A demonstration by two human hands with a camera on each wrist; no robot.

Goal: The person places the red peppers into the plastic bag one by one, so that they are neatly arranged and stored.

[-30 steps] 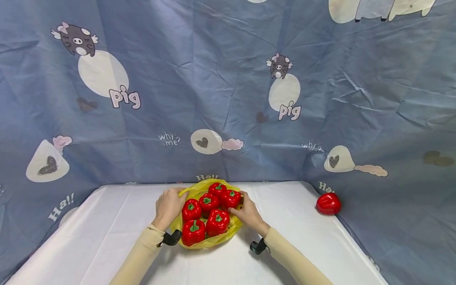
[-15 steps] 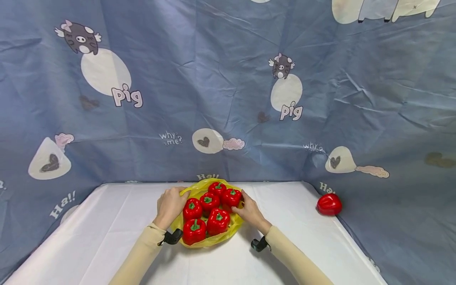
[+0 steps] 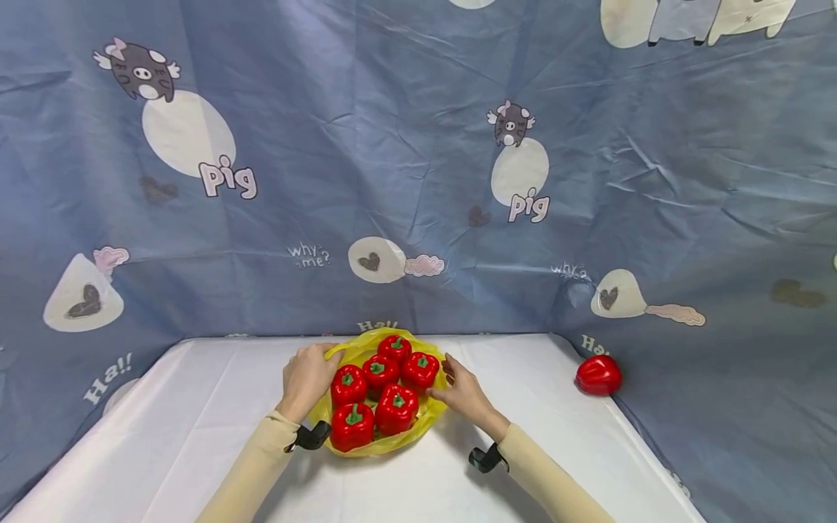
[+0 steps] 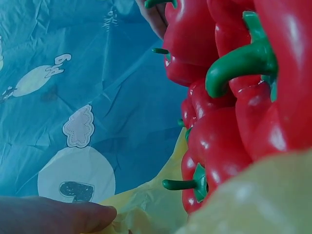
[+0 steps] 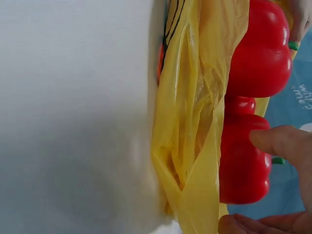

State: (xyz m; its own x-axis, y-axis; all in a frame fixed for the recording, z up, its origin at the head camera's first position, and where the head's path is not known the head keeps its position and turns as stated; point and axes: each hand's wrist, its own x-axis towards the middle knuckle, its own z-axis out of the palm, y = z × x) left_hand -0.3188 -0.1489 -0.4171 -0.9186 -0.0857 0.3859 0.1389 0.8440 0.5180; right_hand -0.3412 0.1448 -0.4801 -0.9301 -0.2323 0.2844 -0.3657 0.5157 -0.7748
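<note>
A yellow plastic bag (image 3: pixel 378 446) lies wide-mouthed in the middle of the white table, packed with several red bell peppers (image 3: pixel 397 410) whose green stems point up. My left hand (image 3: pixel 306 381) pinches the bag's left rim; its thumb (image 4: pixel 63 213) lies along the yellow film in the left wrist view. On the right side, my right hand (image 3: pixel 466 390) is beside the bag with thumb and fingers spread apart. From the right wrist view, its thumb (image 5: pixel 282 141) overlaps a bell pepper (image 5: pixel 243 161), and the fingers lie at the bag's edge, partly cut off by the frame.
One more red bell pepper (image 3: pixel 599 375) rests by the right edge of the white table (image 3: pixel 523 378). A blue curtain (image 3: pixel 418 174) printed with pigs hangs behind the table and along both sides.
My right hand has let go of the upper right pepper and drawn slightly to the right, its fingers parting. The left hand stays at the bag's rim.
</note>
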